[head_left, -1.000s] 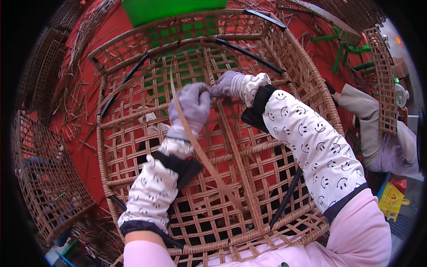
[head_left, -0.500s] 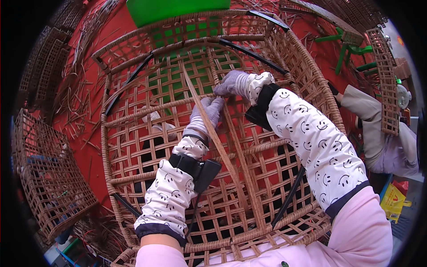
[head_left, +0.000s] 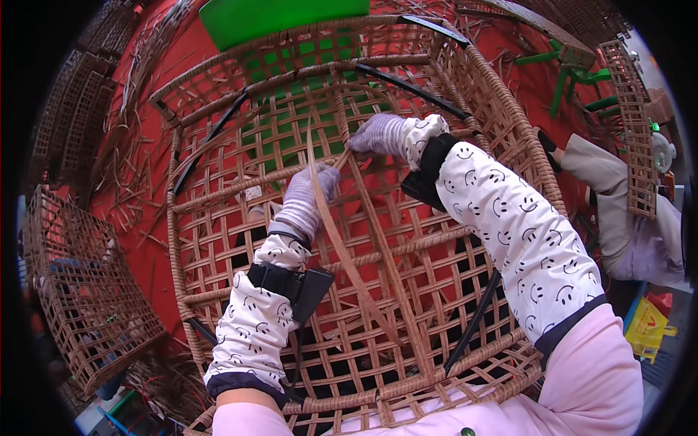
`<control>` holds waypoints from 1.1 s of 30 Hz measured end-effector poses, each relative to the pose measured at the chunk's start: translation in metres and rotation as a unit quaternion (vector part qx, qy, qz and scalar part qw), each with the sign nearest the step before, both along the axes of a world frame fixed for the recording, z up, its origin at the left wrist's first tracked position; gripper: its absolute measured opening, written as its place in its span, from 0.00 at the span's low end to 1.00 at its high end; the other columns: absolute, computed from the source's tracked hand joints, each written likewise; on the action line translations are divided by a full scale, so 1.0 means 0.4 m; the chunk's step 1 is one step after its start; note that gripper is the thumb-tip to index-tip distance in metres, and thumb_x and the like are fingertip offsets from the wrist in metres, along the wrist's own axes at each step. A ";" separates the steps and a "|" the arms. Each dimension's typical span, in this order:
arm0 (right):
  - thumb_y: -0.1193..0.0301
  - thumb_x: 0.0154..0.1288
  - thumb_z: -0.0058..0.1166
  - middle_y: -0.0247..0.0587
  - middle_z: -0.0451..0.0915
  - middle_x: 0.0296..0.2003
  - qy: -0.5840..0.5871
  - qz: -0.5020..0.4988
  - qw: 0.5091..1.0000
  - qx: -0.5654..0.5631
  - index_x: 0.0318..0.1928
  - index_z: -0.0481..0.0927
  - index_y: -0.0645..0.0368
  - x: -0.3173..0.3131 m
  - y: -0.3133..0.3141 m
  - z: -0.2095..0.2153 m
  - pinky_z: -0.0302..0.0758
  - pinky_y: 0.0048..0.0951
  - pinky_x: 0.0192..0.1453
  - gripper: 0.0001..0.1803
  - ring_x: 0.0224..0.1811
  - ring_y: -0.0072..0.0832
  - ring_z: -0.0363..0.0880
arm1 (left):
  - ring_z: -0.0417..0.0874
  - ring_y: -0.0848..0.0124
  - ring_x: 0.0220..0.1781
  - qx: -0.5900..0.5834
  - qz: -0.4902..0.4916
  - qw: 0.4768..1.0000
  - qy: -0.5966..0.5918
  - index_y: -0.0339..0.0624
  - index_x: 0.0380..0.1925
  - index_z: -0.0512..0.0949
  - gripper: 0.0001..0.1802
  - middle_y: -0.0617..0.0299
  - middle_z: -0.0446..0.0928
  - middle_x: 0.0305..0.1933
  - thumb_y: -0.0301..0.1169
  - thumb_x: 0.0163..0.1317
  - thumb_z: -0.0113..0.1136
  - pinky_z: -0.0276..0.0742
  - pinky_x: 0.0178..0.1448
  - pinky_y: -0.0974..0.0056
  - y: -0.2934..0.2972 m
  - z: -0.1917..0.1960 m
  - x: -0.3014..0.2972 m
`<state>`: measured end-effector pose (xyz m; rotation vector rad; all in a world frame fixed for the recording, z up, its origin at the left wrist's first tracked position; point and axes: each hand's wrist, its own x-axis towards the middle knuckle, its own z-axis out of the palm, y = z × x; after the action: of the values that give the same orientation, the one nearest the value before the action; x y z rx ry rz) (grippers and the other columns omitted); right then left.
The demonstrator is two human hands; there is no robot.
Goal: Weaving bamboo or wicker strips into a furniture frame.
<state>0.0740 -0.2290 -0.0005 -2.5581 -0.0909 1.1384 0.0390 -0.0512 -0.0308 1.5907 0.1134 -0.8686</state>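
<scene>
My left hand (head_left: 309,190) has its fingers closed around a loose rattan strip (head_left: 342,251). My right hand (head_left: 378,134) presses curled fingers onto the wicker basket frame (head_left: 509,138); I cannot tell whether they pinch anything.

A large wicker frame (head_left: 436,305) fills the middle of the picture. Both hands lie on its lattice: the left hand (head_left: 309,192) at centre, the right hand (head_left: 378,134) just above and to its right. A loose strip (head_left: 342,251) runs from the upper centre down past the left hand toward the lower middle. A smaller wicker frame (head_left: 87,291) sits at the left edge. A stool (head_left: 280,16) stands at the top, behind the large frame. Another person (head_left: 632,218) sits at the right edge.
</scene>
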 end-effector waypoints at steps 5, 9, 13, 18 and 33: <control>0.58 0.56 0.38 0.41 0.76 0.34 -0.084 0.088 0.990 -0.073 0.38 0.76 0.54 -0.002 -0.001 0.000 0.69 0.33 0.43 0.18 0.39 0.38 0.74 | 0.69 0.77 0.23 0.024 0.007 0.998 -0.063 0.36 0.29 0.73 0.10 0.64 0.70 0.20 0.32 0.51 0.50 0.66 0.29 0.73 -0.010 0.026 0.018; 0.56 0.46 0.50 0.40 0.77 0.36 -0.028 -0.051 0.998 -0.031 0.40 0.75 0.56 0.020 0.010 -0.012 0.70 0.27 0.46 0.22 0.39 0.34 0.75 | 0.70 0.76 0.20 0.062 0.040 0.980 -0.185 0.36 0.25 0.76 0.10 0.64 0.72 0.19 0.32 0.48 0.52 0.66 0.26 0.71 0.015 -0.004 0.074; 0.58 0.44 0.53 0.40 0.77 0.34 -0.111 -0.042 0.993 0.001 0.39 0.76 0.57 0.008 0.037 -0.017 0.71 0.26 0.43 0.22 0.36 0.30 0.75 | 0.71 0.74 0.22 0.109 0.083 0.982 -0.129 0.35 0.25 0.76 0.12 0.62 0.73 0.20 0.34 0.47 0.54 0.67 0.30 0.70 0.033 -0.014 0.105; 0.64 0.43 0.56 0.37 0.77 0.28 -0.024 -0.217 0.968 0.122 0.34 0.76 0.62 0.017 0.019 -0.030 0.72 0.23 0.36 0.17 0.29 0.25 0.76 | 0.74 0.72 0.25 0.215 0.017 0.956 -0.201 0.36 0.28 0.76 0.14 0.58 0.75 0.24 0.36 0.46 0.55 0.69 0.34 0.69 0.020 -0.011 0.075; 0.70 0.44 0.54 0.36 0.75 0.20 0.069 -0.224 0.967 0.103 0.22 0.75 0.60 0.036 0.033 0.009 0.72 0.26 0.20 0.06 0.21 0.24 0.75 | 0.69 0.75 0.16 0.110 -0.004 0.994 0.012 0.37 0.33 0.73 0.13 0.62 0.70 0.19 0.32 0.48 0.53 0.65 0.21 0.71 0.057 0.030 0.007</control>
<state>0.0883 -0.2158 0.0032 -2.1576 0.3652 1.0581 0.0417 -0.0283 -0.0189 1.7860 0.2264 -0.9053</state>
